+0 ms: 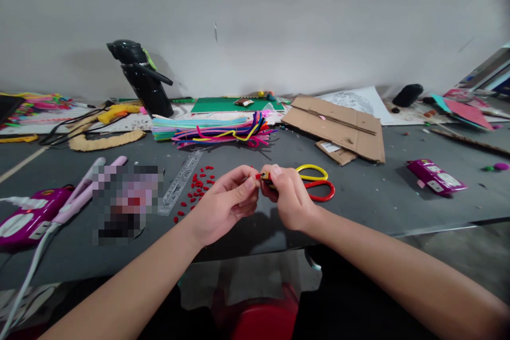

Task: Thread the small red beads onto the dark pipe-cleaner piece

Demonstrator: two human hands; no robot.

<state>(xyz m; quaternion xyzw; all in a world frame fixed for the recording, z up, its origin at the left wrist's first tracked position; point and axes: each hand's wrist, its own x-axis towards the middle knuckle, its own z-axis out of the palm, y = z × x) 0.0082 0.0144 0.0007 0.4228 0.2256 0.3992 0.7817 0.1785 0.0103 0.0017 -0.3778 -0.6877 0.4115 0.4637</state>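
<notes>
My left hand is closed, thumb against fingers, pinching a small red piece at its fingertips. Facing it, my right hand is wrapped around a small tool with a round metal pivot; most of the tool is hidden by my fingers. Fingertips of both hands meet just above the table's front part. Behind my right hand show scissors-like handles, a yellow loop and a red loop; whether they join the tool I cannot tell. Short fuzzy red pieces lie scattered left of my hands.
Beyond my hands lies a bundle of coloured pipe cleaners. A clear ruler, a pink hair straightener and a purple box are on the left. Cardboard and another purple pack lie right; a black flask stands behind.
</notes>
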